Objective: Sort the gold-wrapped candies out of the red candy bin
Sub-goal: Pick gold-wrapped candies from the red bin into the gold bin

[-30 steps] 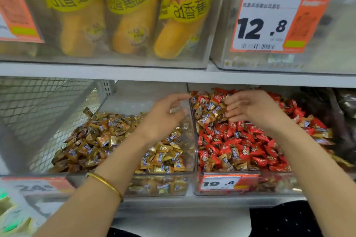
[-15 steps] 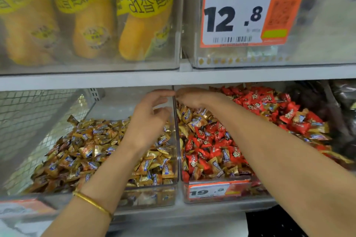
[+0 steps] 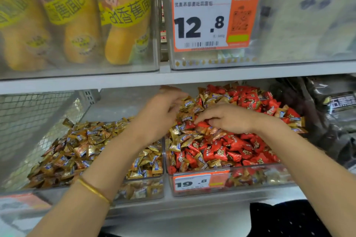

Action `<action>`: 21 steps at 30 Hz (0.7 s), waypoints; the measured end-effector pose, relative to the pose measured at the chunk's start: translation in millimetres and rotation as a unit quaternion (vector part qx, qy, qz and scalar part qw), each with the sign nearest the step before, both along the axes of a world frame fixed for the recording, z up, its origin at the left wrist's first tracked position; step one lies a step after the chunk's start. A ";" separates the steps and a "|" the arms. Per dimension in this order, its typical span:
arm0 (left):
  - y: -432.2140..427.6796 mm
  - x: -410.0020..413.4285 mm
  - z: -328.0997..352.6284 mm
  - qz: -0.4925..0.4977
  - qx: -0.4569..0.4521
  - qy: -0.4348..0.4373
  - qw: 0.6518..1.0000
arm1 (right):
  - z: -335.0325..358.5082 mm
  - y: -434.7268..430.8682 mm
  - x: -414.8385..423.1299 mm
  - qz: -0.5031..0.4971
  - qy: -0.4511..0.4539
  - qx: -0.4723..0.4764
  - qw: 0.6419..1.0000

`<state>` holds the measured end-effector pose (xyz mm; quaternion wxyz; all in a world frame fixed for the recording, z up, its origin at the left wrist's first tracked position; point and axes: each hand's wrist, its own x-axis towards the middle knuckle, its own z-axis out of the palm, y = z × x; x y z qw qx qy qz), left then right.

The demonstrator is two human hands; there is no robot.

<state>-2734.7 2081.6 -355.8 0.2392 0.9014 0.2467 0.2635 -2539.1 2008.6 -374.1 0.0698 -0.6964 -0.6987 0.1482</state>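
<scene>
**Gold Foil Candies: Handling and Grip**

The gold-wrapped candies lie mixed among red candies, mostly along the left side and back of the red candy bin; expect each piece to be light, small, crinkly and somewhat slippery, probably firm inside; pinch it across the body or by a crimped wrapper end. Your right hand rests fingers-down on the pile; your left hand hovers, fingers curved, over that bin's left edge; whether either holds a piece cannot be told. The gold bin stands just beside, on the left.
</scene>
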 end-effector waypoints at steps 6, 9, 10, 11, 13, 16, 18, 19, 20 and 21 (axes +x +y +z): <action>6.0 46.5 7.1 0.018 0.074 0.292 0.954 | -7.2 -25.3 17.5 -0.041 0.055 0.084 0.994; 14.8 64.9 -0.1 0.020 0.111 0.422 0.900 | -8.7 -26.7 16.7 -0.058 0.075 0.143 0.985; 16.7 69.3 -3.0 0.017 0.122 0.464 0.877 | -8.7 -25.8 15.9 -0.062 0.072 0.166 0.982; 18.0 73.2 -5.4 0.014 0.132 0.505 0.853 | -9.1 -25.0 14.5 -0.067 0.067 0.189 0.977; 18.3 78.1 -6.5 0.017 0.140 0.567 0.812 | -9.4 -23.7 9.6 -0.078 0.065 0.227 0.969; 18.5 79.9 -3.1 -0.001 0.119 0.595 0.795 | -12.0 -22.1 3.1 -0.075 0.077 0.258 0.960; 18.5 78.3 -3.9 -0.019 0.112 0.596 0.795 | -12.4 -21.5 -0.2 -0.073 0.095 0.263 0.957; 17.3 77.2 -5.5 -0.021 0.122 0.596 0.794 | -12.0 -21.4 -2.0 -0.073 0.110 0.263 0.956; 16.1 75.4 -7.8 -0.021 0.136 0.593 0.794 | -11.1 -21.5 -4.1 -0.073 0.125 0.260 0.955; 14.8 74.0 -9.9 -0.020 0.146 0.587 0.796 | -10.0 -21.5 -6.7 -0.070 0.143 0.254 0.954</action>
